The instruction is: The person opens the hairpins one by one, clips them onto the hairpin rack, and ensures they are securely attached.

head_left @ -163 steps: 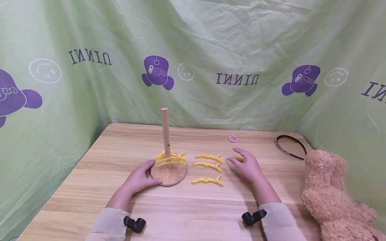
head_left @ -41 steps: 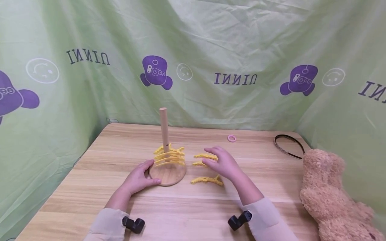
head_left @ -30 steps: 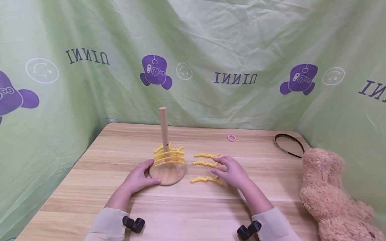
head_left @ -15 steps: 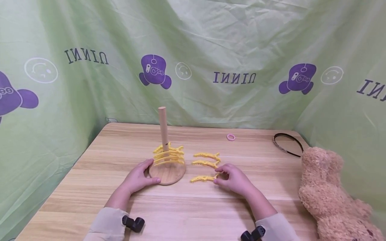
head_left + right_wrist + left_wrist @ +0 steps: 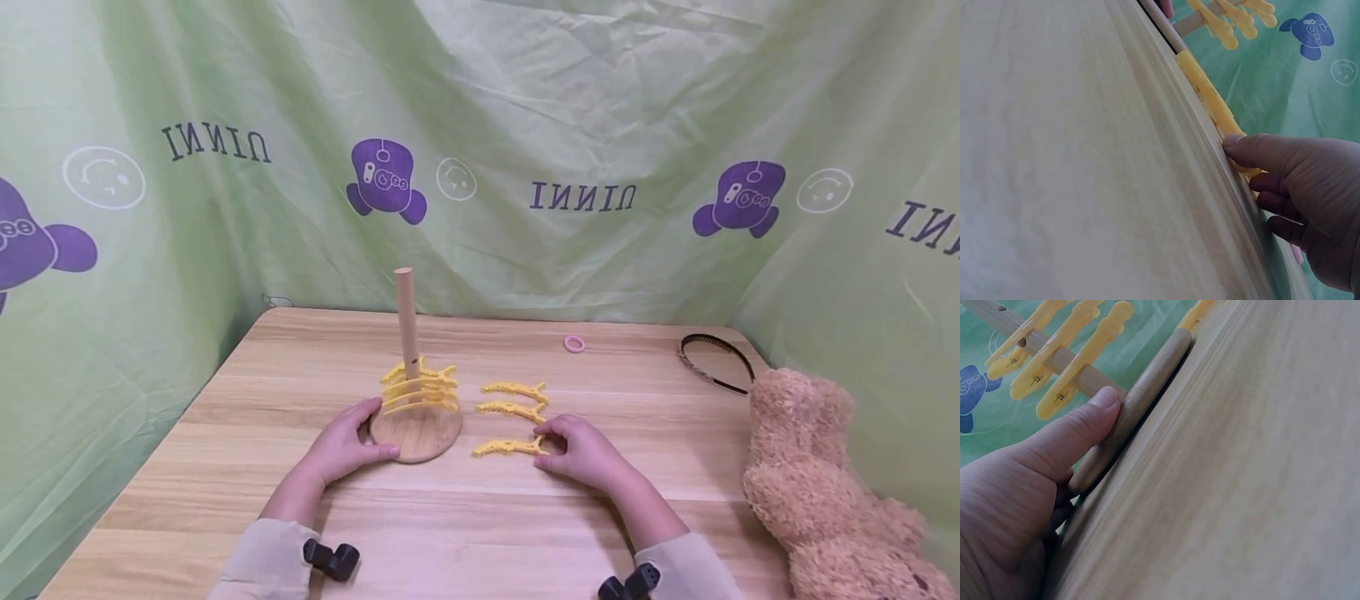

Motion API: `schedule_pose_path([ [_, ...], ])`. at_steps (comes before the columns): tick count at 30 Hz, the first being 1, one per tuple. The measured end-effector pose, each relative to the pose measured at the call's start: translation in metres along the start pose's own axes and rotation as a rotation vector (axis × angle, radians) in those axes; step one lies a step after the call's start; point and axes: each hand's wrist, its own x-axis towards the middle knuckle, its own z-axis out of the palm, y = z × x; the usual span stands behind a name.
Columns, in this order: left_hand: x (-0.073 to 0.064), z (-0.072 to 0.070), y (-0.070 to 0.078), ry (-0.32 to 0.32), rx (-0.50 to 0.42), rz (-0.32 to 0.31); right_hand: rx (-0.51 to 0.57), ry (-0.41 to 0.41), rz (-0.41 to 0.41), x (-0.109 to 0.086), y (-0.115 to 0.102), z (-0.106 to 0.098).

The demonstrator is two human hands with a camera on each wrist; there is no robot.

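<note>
Crosswise, the nearest yellow clip [image 5: 504, 447], forked end rightward, pinched by right hand [image 5: 588, 452], left hand [image 5: 343, 443] gripping round base [image 5: 417, 438].

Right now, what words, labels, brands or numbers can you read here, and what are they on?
"INNIU", with backward Ns: on the green cloth, left.
"INNIU", likewise: on the cloth, centre.
"IN", then cut off by the picture's edge: on the cloth, far right.
White marks on the purple figures: too small to tell whether they are letters.
Yellow clips and wooden stand: no text that I can make out.
</note>
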Motion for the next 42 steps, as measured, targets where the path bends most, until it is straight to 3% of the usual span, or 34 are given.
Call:
schedule_pose_path([
  [7, -0.001, 0.0, 0.0, 0.001, 0.0, 0.003, 0.008, 0.008, 0.001, 0.0, 0.001, 0.001],
  [15, -0.001, 0.0, 0.001, -0.005, -0.004, -0.008, 0.076, 0.076, 0.056, -0.002, -0.006, -0.003],
  [24, 0.0, 0.0, 0.0, 0.003, -0.006, 0.002, 0.127, 0.161, -0.023, 0.007, -0.019, -0.024],
  [37, 0.001, 0.001, -0.002, 0.018, -0.008, 0.012, 0.188, 0.177, -0.064, 0.029, -0.049, -0.046],
  [42, 0.001, 0.001, -0.003, 0.018, -0.004, 0.018, 0.282, 0.186, -0.082, 0.035, -0.057, -0.05],
])
